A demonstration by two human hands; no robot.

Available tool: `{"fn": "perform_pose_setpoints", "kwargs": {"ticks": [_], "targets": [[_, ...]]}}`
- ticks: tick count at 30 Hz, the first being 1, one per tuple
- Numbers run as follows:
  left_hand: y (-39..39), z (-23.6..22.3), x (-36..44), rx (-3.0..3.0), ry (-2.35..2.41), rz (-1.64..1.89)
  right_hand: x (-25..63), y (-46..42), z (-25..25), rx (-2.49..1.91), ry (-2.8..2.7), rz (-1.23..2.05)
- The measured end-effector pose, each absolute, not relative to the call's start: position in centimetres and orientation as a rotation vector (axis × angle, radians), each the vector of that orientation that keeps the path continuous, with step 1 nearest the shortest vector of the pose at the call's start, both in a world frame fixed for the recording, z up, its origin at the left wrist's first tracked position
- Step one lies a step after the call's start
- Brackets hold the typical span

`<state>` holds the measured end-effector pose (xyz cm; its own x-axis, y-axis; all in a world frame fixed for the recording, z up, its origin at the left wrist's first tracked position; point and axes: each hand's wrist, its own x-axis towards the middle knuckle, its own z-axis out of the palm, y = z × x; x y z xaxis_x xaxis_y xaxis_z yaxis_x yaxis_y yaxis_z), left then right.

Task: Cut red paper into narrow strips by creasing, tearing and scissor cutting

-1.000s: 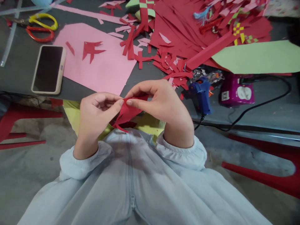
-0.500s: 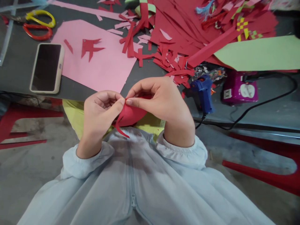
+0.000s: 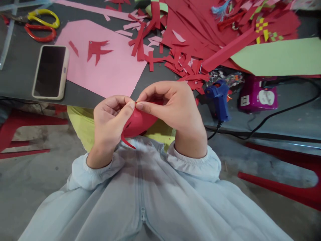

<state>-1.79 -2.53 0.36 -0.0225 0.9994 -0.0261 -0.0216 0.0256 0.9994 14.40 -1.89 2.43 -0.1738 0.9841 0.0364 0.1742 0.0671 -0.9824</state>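
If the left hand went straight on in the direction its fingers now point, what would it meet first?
Most likely the fingertips of the right hand, right in front of those of the left hand, where both pinch the red piece. Exact depth is unclear from this view.

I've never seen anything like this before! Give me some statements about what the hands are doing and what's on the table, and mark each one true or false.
1. The left hand and right hand both grip the red paper. True.
2. Both handles of the scissors are green. False: one is yellow, the other red.
3. The blue glue gun lies on the table. True.
4. The phone lies to the right of the hands. False: it lies to their left.
5. A notched red cutout lies on the pink sheet. True.
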Motion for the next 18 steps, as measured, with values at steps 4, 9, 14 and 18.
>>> {"fn": "perform_pose_setpoints", "kwargs": {"ticks": [4,9,14,18], "targets": [[-2.3,0.7,-2.7,1.136,1.172,1.101,14.6,-1.7,2.2,-1.208,-1.476,1.228],[-2.3,0.8,-3.4,1.146,1.17,1.061,14.8,-1.6,2.4,-1.229,-1.487,1.3],[-2.4,0.7,-3.3,1.134,1.154,1.085,14.9,-1.5,2.5,-1.269,-1.487,1.367],[-2.4,0.7,-3.4,1.208,1.196,1.09,14.7,-1.4,2.4,-1.282,-1.464,1.395]]}}
